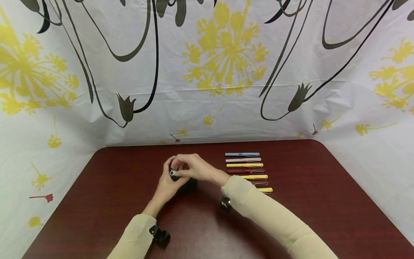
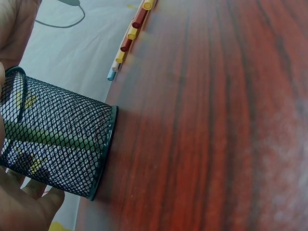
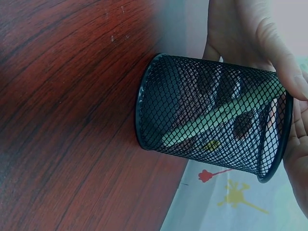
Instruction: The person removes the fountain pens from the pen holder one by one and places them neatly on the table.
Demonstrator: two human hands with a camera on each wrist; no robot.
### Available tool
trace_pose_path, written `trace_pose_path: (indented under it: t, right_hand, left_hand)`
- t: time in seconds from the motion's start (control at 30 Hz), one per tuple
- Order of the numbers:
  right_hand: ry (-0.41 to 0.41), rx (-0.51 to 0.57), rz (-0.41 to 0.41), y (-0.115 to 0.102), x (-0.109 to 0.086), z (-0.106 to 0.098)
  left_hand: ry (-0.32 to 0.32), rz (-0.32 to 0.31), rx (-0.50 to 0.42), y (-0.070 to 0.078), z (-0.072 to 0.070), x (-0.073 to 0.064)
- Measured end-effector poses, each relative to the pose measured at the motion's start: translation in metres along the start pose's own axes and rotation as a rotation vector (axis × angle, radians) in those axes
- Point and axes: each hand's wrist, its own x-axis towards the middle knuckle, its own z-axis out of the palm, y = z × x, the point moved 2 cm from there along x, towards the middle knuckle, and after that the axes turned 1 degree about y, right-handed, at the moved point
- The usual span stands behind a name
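Note:
A black wire-mesh pen cup [image 3: 207, 86] stands on the table, its base rim right at the wood. Curled round its side near the top is my left hand [image 1: 166, 183]. A light green pen [image 3: 221, 115] leans inside the cup, showing through the mesh in both wrist views; its round end shows just over the rim in the head view. My right hand [image 1: 197, 167] is over the cup mouth, thumb and fingers pinching the green pen's upper end. In the left wrist view, the cup's top is partly hidden by the hands.
To the right lies a row of several capped pens, blue [image 1: 242, 154], pink [image 1: 243, 160], yellow [image 1: 244, 165] and dark red [image 1: 245, 171]; the right sleeve [image 1: 258, 205] covers part of the nearer ones. A patterned white cloth [image 1: 207, 126] hangs behind the dark red-brown table [image 1: 97, 201].

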Motion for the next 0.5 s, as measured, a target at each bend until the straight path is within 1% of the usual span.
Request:
trace_pose_path:
  t: [0.13,0.17,0.33,0.5]
  right_hand:
    - [-0.001,-0.025,-0.019,0.001,0.001,0.0]
    - [-0.001,-0.032,-0.025,0.0,0.001,0.0]
    - [0.001,-0.05,-0.049,0.001,0.0,0.0]
    - [0.009,-0.053,-0.049,0.001,0.0,0.0]
  left_hand:
    - [-0.016,0.004,0.005,0.017,-0.001,-0.007]
    - [-0.017,-0.001,0.002,0.019,-0.001,-0.007]
    - [-0.013,-0.013,0.004,0.022,-0.001,-0.009]
    - [-0.005,-0.004,0.023,0.02,-0.001,-0.008]
